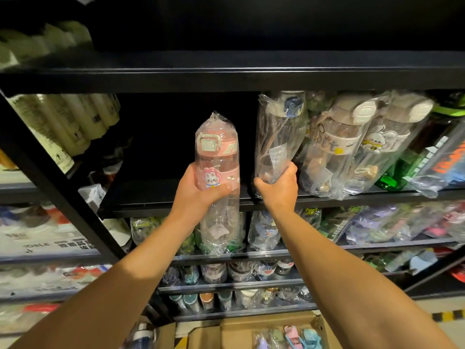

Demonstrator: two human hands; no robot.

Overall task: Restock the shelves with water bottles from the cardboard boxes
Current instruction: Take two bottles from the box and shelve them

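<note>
Two hands, two held bottles.

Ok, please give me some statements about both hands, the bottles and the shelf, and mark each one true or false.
1. The left hand holds a pink bottle wrapped in clear plastic. True.
2. The right hand is empty. False: it grips the bottom of a clear bottle at the shelf edge.
3. The pink bottle already stands on the shelf. False: it is held in the air in front of the shelf.
4. The shelf space behind the pink bottle is bare and dark. True.
5. An open cardboard box with more bottles lies below the arms. True.
</note>
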